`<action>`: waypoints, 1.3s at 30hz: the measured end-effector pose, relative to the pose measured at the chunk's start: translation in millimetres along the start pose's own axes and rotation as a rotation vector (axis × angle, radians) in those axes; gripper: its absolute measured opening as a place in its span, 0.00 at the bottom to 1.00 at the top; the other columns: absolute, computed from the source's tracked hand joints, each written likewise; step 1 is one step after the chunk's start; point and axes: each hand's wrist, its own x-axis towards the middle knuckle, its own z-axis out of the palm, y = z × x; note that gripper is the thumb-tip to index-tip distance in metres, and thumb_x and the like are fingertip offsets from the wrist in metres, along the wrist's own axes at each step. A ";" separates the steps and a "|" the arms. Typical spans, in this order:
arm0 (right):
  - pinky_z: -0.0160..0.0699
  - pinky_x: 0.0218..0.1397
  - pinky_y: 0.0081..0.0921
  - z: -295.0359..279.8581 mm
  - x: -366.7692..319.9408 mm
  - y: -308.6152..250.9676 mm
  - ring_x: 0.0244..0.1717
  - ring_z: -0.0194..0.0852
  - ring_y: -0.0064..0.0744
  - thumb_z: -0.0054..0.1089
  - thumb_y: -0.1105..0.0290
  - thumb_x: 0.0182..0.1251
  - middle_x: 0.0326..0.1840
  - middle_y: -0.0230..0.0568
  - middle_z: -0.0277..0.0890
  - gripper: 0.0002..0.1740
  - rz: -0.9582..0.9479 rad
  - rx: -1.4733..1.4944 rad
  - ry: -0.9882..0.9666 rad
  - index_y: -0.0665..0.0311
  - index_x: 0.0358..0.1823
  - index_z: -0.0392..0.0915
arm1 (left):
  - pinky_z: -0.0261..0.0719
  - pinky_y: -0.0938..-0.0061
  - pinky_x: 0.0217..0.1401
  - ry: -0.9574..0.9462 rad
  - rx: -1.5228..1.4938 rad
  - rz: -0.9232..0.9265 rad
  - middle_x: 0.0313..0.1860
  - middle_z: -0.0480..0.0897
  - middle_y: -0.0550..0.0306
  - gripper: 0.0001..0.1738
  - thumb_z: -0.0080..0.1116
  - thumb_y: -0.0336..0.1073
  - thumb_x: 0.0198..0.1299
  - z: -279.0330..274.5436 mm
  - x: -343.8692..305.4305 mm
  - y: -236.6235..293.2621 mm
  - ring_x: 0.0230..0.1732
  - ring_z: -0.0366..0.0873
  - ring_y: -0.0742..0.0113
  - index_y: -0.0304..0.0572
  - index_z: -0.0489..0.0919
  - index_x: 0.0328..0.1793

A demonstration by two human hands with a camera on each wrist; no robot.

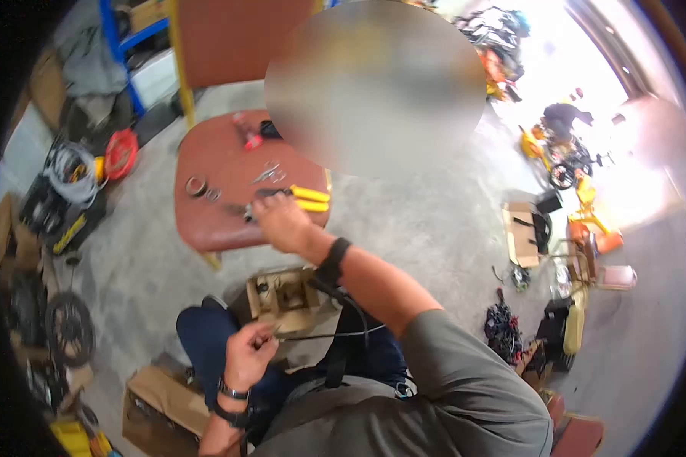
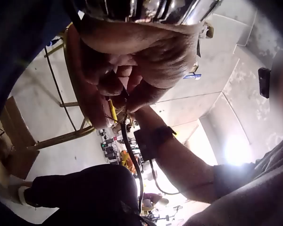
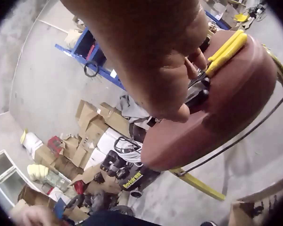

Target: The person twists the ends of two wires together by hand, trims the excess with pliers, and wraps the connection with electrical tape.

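Yellow pliers (image 1: 311, 199) are seen on the chair (image 1: 215, 148), at two o'clock from the right hand (image 1: 283, 222), whose grip cannot be told; a cable (image 2: 131, 153), trailing toward three o'clock, is pinched by the left hand (image 1: 248, 356).

A grey short-sleeved cloth shirt (image 1: 442, 388) and dark blue trousers (image 1: 203, 339); on the right wrist a broad black strap (image 1: 333, 263) with a thin dark cable (image 2: 155, 181), on the left a shiny silver-coloured link band (image 2: 151, 12) and a black wristband (image 1: 232, 417)
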 end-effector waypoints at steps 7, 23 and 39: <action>0.78 0.53 0.40 -14.5 7.0 0.2 0.51 0.79 0.46 0.61 0.71 0.57 0.50 0.51 0.78 0.28 0.065 0.400 -0.028 0.72 0.61 0.72 | 0.77 0.82 0.38 0.007 -0.078 -0.026 0.37 0.84 0.62 0.18 0.67 0.19 0.57 -4.2 9.6 -11.6 0.34 0.77 0.79 0.33 0.82 0.54; 0.77 0.50 0.24 -93.0 -240.6 -30.7 0.44 0.78 0.23 0.54 0.71 0.74 0.45 0.37 0.83 0.13 0.434 1.651 -0.595 0.72 0.52 0.79 | 0.72 0.86 0.26 0.011 -0.341 -0.233 0.42 0.85 0.58 0.21 0.56 0.20 0.58 4.5 30.3 37.2 0.28 0.78 0.79 0.33 0.82 0.59; 0.71 0.38 0.35 -64.5 -240.9 -70.1 0.30 0.71 0.32 0.60 0.57 0.74 0.28 0.45 0.77 0.19 0.330 1.339 -0.551 0.71 0.40 0.77 | 0.72 0.86 0.26 0.057 -0.303 -0.143 0.44 0.87 0.57 0.20 0.58 0.20 0.60 7.1 20.4 32.5 0.28 0.79 0.79 0.34 0.81 0.60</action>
